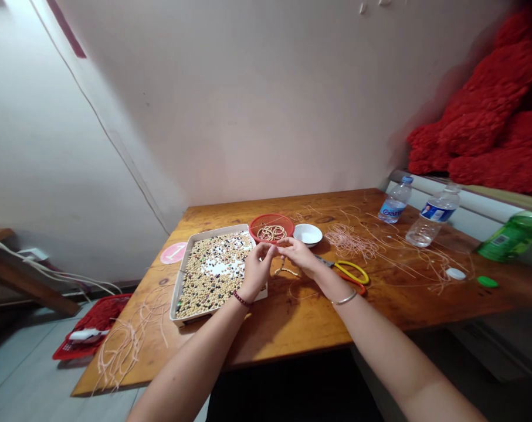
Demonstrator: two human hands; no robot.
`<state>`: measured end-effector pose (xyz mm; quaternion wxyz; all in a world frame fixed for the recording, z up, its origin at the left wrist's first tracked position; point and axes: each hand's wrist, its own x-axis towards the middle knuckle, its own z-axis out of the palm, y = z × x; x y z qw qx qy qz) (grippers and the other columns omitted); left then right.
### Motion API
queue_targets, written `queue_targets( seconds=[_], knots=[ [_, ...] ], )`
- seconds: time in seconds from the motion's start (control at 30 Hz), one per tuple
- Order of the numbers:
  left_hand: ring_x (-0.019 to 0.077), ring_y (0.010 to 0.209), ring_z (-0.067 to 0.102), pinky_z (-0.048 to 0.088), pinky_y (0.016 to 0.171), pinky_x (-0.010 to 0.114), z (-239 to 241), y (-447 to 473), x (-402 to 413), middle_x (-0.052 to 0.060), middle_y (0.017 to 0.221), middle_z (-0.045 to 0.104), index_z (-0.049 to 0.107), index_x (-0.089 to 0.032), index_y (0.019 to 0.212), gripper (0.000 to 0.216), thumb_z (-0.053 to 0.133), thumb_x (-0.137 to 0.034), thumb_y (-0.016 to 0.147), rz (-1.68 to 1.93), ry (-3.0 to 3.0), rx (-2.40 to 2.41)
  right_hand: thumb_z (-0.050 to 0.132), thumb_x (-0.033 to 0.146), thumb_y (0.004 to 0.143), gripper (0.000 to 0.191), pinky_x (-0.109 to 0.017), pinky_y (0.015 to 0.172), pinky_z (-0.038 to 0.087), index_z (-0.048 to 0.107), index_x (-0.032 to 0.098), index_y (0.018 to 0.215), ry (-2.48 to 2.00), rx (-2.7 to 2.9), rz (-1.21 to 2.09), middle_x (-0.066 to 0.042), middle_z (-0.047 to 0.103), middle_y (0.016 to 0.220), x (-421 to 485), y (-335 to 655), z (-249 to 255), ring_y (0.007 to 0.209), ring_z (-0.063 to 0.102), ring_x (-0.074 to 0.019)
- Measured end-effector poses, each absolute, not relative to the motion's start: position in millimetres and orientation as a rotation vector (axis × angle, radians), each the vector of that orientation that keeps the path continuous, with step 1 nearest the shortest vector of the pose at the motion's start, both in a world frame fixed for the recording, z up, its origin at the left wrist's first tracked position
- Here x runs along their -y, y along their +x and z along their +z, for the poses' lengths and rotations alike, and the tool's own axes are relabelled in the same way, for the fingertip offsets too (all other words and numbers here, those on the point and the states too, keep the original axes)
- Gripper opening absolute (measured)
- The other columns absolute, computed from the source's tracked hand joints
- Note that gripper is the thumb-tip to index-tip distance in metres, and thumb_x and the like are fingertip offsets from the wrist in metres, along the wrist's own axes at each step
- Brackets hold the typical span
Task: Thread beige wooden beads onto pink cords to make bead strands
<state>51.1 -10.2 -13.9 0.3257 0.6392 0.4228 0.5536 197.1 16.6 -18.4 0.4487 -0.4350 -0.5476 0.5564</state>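
Note:
Both my hands meet over the table, just right of a shallow box (222, 268) full of small beige and dark beads. My left hand (260, 266) has its thumb and fingers pinched together. Opposite it, my right hand (300, 256) is closed too, fingertips close to the left ones. A short beaded string (287, 271) hangs from between them and trails onto the wood. Behind the hands stands a red basket (272, 220) with beaded strings (271, 232) in it. Yellow-and-orange-handled scissors (352, 272) lie beside my right wrist, their blades partly hidden.
A white dish (308, 234) stands beside the basket. Tangled pink cord (352, 240) lies to its right, more cord (129, 337) at the left edge. Two clear bottles (433, 217) and a green bottle (514, 234) are at the right. A round pink label (173, 253) lies left.

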Motion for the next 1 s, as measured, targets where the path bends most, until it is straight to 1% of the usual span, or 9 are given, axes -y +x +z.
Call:
queue_targets(
  seconds=[0.1, 0.27, 0.43, 0.5, 0.57, 0.63, 0.8, 0.9, 1.0],
  knots=[
    [0.0174, 0.074, 0.062, 0.047, 0.071, 0.028, -13.1, 51.3, 10.5, 0.006, 0.078, 0.067, 0.064, -0.016, 0.08, 0.025, 0.059, -0.04, 0.083, 1.448, 1.681, -1.124, 0.071, 0.046, 0.065, 0.043, -0.018, 0.039, 0.017, 0.054, 0.017, 0.091, -1.08, 1.344, 1.376, 0.004, 0.057, 0.058, -17.0, 196.9, -18.4, 0.039, 0.028, -0.0031],
    [0.0176, 0.074, 0.062, 0.047, 0.071, 0.028, -12.9, 51.3, 9.5, 0.006, 0.079, 0.068, 0.064, -0.016, 0.081, 0.024, 0.059, -0.04, 0.083, 1.461, 1.682, -1.128, 0.069, 0.052, 0.065, 0.041, -0.02, 0.039, 0.015, 0.061, 0.013, 0.077, -1.056, 1.418, 1.36, 0.002, 0.055, 0.06, -16.3, 197.4, -17.8, 0.041, 0.027, -0.0032],
    [0.0179, 0.074, 0.063, 0.047, 0.071, 0.029, -14.3, 50.5, 7.6, 0.007, 0.079, 0.068, 0.064, -0.016, 0.081, 0.025, 0.057, -0.039, 0.084, 1.49, 1.694, -1.141, 0.062, 0.06, 0.07, 0.047, -0.022, 0.039, 0.011, 0.06, 0.014, 0.061, -1.093, 1.417, 1.377, 0.008, 0.031, 0.041, -15.3, 197.3, -16.9, 0.038, 0.02, -0.0042],
    [0.0177, 0.074, 0.063, 0.047, 0.071, 0.029, -14.8, 49.9, 7.1, 0.007, 0.08, 0.069, 0.064, -0.016, 0.082, 0.025, 0.057, -0.039, 0.084, 1.499, 1.695, -1.14, 0.061, 0.06, 0.071, 0.047, -0.022, 0.039, 0.011, 0.061, 0.013, 0.063, -1.083, 1.386, 1.416, 0.006, 0.036, 0.042, -15.2, 197.0, -16.1, 0.038, 0.02, -0.004],
    [0.0177, 0.074, 0.063, 0.047, 0.071, 0.029, -15.4, 49.2, 6.4, 0.007, 0.08, 0.069, 0.064, -0.016, 0.081, 0.025, 0.057, -0.04, 0.084, 1.505, 1.691, -1.14, 0.062, 0.057, 0.071, 0.044, -0.022, 0.039, 0.011, 0.064, 0.012, 0.067, -1.059, 1.36, 1.44, 0.002, 0.05, 0.05, -15.5, 197.1, -15.9, 0.038, 0.022, -0.0033],
    [0.0176, 0.074, 0.063, 0.047, 0.07, 0.029, -16.3, 48.4, 5.4, 0.007, 0.08, 0.069, 0.064, -0.016, 0.081, 0.026, 0.058, -0.04, 0.084, 1.511, 1.685, -1.141, 0.063, 0.052, 0.07, 0.04, -0.021, 0.039, 0.012, 0.065, 0.012, 0.068, -1.032, 1.37, 1.447, -0.002, 0.059, 0.061, -16.2, 197.9, -16.5, 0.039, 0.024, -0.0025],
    [0.0171, 0.073, 0.063, 0.048, 0.07, 0.028, -18.9, 47.0, 2.7, 0.006, 0.078, 0.068, 0.064, -0.016, 0.08, 0.025, 0.058, -0.04, 0.083, 1.529, 1.668, -1.15, 0.064, 0.035, 0.067, 0.024, -0.019, 0.04, 0.015, 0.07, 0.013, 0.076, -0.992, 1.432, 1.439, -0.001, 0.063, 0.066, -17.4, 201.0, -18.8, 0.041, 0.026, -0.0024],
    [0.0168, 0.073, 0.062, 0.047, 0.07, 0.028, -19.1, 46.9, 2.7, 0.006, 0.079, 0.068, 0.064, -0.016, 0.079, 0.026, 0.058, -0.041, 0.084, 1.533, 1.674, -1.152, 0.062, 0.027, 0.065, 0.022, -0.018, 0.04, 0.017, 0.071, 0.014, 0.081, -0.987, 1.426, 1.454, -0.001, 0.064, 0.068, -17.0, 201.4, -18.1, 0.042, 0.026, -0.0024],
    [0.0167, 0.073, 0.062, 0.047, 0.069, 0.027, -18.1, 47.0, 3.5, 0.006, 0.078, 0.068, 0.064, -0.016, 0.079, 0.026, 0.058, -0.041, 0.083, 1.536, 1.672, -1.157, 0.06, 0.026, 0.066, 0.021, -0.018, 0.04, 0.017, 0.07, 0.014, 0.08, -0.99, 1.42, 1.455, -0.001, 0.063, 0.067, -16.2, 200.7, -16.8, 0.042, 0.027, -0.003]
  ],
)
